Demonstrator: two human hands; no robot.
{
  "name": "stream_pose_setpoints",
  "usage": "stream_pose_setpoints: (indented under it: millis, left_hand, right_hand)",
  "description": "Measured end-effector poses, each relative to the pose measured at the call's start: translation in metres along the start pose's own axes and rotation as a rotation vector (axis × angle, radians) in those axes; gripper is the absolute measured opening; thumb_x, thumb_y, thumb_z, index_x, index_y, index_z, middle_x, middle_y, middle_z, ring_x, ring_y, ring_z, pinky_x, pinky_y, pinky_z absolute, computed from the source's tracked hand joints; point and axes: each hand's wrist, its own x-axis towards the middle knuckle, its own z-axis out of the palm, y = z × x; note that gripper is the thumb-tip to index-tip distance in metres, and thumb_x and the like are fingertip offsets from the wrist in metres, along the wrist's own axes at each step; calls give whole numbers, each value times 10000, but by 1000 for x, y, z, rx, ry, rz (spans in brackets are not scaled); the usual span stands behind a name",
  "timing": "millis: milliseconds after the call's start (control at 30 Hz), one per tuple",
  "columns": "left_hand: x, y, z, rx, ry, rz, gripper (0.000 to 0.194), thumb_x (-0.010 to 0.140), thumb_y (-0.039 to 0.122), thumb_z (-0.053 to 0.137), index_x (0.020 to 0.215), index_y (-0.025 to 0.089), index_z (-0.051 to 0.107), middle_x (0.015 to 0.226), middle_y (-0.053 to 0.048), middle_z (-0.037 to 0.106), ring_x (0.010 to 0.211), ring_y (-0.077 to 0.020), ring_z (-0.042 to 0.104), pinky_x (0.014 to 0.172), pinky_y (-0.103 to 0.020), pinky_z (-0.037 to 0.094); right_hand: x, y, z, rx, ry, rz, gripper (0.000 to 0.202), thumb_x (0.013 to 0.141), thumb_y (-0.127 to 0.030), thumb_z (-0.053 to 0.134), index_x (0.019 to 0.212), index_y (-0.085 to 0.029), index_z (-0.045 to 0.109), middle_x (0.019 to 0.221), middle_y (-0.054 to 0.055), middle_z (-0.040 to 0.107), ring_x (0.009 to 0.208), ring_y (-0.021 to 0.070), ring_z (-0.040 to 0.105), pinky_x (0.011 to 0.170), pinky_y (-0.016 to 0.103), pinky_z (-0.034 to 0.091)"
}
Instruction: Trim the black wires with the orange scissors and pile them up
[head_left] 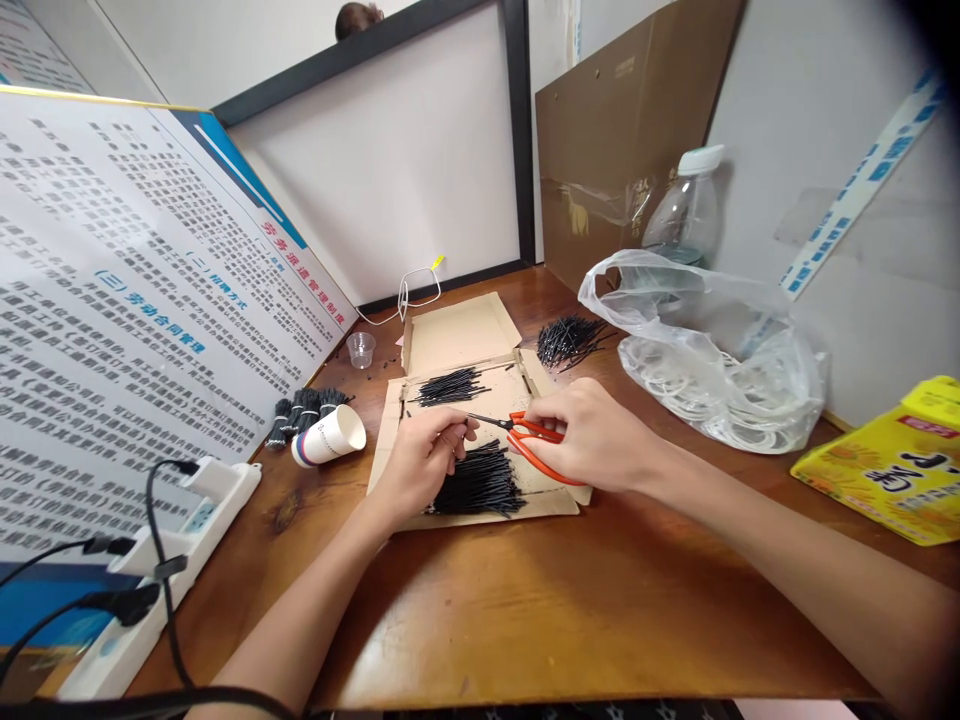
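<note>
My right hand (pixel 592 435) grips orange-handled scissors (pixel 544 460), whose narrow blades point left. Close to the blade tips, my left hand (pixel 431 450) pinches with thumb and forefinger; a small dark end, perhaps of a thin black strip, shows at the fingertips, too small to name surely. Beneath the hands lies an opened cardboard box (pixel 397 420). It bears a large pile of thin black strips (pixel 484 482) near its front and a smaller bundle of black strips (pixel 450 386) further back. Right of the box, more black strips (pixel 570 340) are heaped on the wooden table (pixel 480 600).
Left of the box are a tipped paper cup (pixel 330 437), tied black bundles (pixel 304 412) and a clear plastic cup (pixel 361 350). A power strip (pixel 172 560) stands at the left edge. Rightward are a bag of white cords (pixel 720 380), a bottle (pixel 682 215) and a yellow packet (pixel 892 465).
</note>
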Motion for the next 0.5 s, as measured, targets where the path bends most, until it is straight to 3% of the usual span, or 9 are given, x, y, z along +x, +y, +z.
stream_pose_setpoints:
  millis: [333, 500]
  left_hand:
    - [-1, -2, 2, -13, 13, -3, 197, 969, 245, 511, 911, 129, 659, 763, -44, 625, 536, -88, 558, 436, -178, 465]
    - [-1, -3, 1, -7, 24, -21, 190, 973, 251, 524, 891, 134, 649, 714, -31, 612, 507, -83, 542, 441, -182, 459]
  right_hand:
    - [2, 2, 1, -33, -5, 3, 375, 851, -353, 560, 529, -185, 468, 475, -48, 355, 493, 89, 268, 548, 289, 225]
    - [1, 0, 0, 3, -15, 15, 371, 844, -363, 573, 535, -186, 466, 476, -51, 366, 488, 86, 278, 541, 286, 222]
